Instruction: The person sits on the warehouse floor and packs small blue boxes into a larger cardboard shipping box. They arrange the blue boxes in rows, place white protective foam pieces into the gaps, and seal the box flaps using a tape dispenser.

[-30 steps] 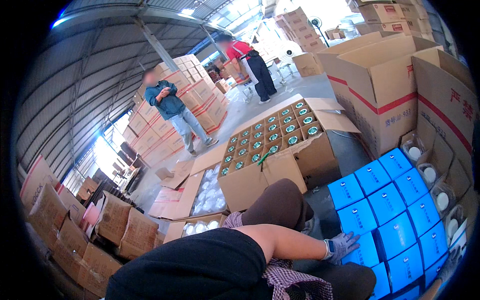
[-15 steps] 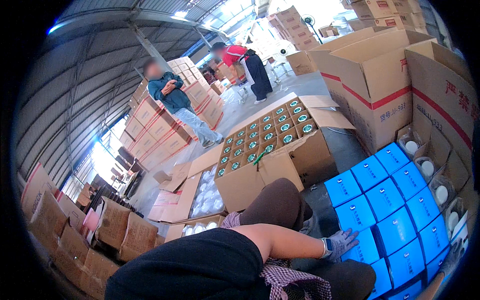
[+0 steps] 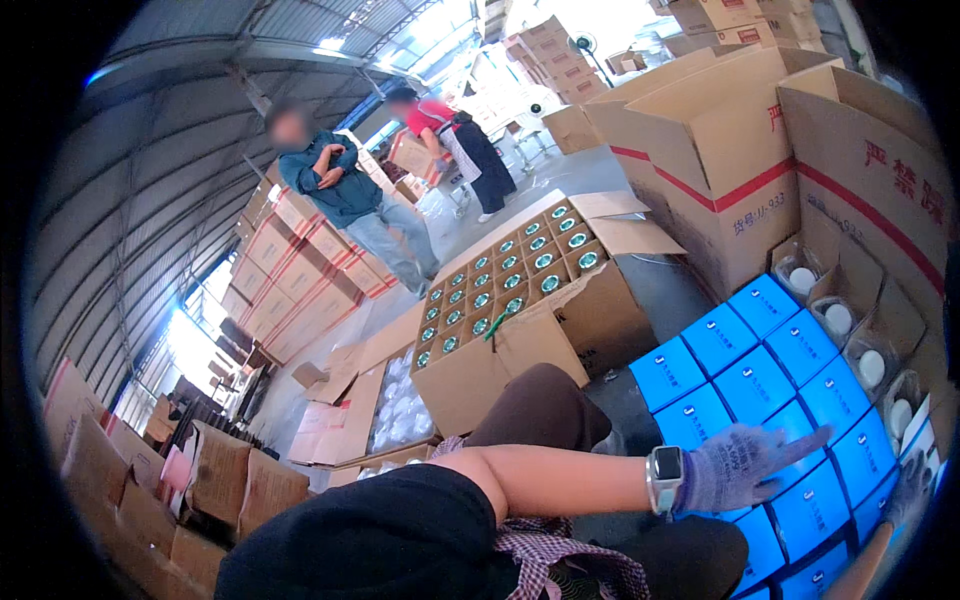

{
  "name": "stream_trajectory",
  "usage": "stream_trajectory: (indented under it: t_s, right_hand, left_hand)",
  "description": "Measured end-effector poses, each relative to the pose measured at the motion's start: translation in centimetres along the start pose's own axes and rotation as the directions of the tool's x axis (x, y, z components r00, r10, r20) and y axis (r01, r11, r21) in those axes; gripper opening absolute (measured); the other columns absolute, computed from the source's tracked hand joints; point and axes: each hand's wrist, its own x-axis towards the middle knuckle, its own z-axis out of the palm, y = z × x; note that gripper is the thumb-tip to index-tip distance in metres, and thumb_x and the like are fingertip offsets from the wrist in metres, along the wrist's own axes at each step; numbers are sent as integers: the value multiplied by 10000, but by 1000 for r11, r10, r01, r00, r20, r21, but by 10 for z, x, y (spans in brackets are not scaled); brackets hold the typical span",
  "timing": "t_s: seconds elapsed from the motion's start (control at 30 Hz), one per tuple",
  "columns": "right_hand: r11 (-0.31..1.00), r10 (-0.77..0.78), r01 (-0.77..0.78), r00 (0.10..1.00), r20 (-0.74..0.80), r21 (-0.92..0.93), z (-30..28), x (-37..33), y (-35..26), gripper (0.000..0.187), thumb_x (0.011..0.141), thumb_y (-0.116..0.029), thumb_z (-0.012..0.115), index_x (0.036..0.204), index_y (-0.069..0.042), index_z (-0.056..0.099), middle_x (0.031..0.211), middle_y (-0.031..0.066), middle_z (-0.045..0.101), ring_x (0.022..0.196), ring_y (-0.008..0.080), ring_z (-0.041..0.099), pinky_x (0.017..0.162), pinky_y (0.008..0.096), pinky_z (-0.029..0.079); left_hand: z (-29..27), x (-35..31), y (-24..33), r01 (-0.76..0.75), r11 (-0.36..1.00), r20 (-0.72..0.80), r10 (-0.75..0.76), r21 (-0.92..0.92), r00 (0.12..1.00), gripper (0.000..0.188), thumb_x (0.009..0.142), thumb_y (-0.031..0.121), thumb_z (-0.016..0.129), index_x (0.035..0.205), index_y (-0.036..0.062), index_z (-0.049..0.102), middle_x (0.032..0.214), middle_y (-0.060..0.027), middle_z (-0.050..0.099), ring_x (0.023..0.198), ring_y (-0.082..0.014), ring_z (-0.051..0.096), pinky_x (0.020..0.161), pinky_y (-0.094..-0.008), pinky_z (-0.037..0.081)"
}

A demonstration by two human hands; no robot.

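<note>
Over the rows of blue boxes [image 3: 757, 387], my left hand [image 3: 735, 467] in a grey glove is held above their tops. Its index finger stretches to the right, the other fingers are apart, and nothing is in it. A watch [image 3: 665, 478] sits on that wrist. My right hand [image 3: 908, 490], also gloved, rests at the right edge of the blue boxes, fingers stretched along their side, close to white-edged flat pieces [image 3: 926, 442]. Beside the boxes stand plastic-wrapped items with round white tops [image 3: 838, 319] in cardboard dividers.
Ahead lies an open carton [image 3: 478, 385] of green-topped jars in dividers, and left of it a carton [image 3: 397, 407] of clear wrapped items. Tall open cartons [image 3: 690, 140] stand at the right. Two people [image 3: 345, 190] [image 3: 455, 145] stand farther off, by stacked boxes [image 3: 285, 275].
My left hand has lifted off the blue boxes and moved right across them. My right hand stays at their right edge. The far person in red now has a carton at the hands.
</note>
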Motion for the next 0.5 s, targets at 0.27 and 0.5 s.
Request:
stream_trajectory:
  t_s: [0.27,0.5]
  right_hand:
    - [996,45,-40,997,57,-78,-22,-4,8,565,1030,-175,388,1570,-304,288,1685,-101,55,1491,147,254,1237,380,211]
    - [997,81,-81,996,26,4,-20,1,-1,549,1027,-162,405,1556,-283,322,1680,-92,90,1489,162,265,1243,381,218]
  left_hand:
    - [-112,-31,53,-670,742,-804,392,-10,446,198,843,224,674,1020,136,686,814,-18,575,698,-236,561,613,-403,404]
    - [-100,-50,61,-675,680,-624,666,284,409,315,809,274,716,1056,87,663,956,-55,564,728,-247,574,567,-403,443]
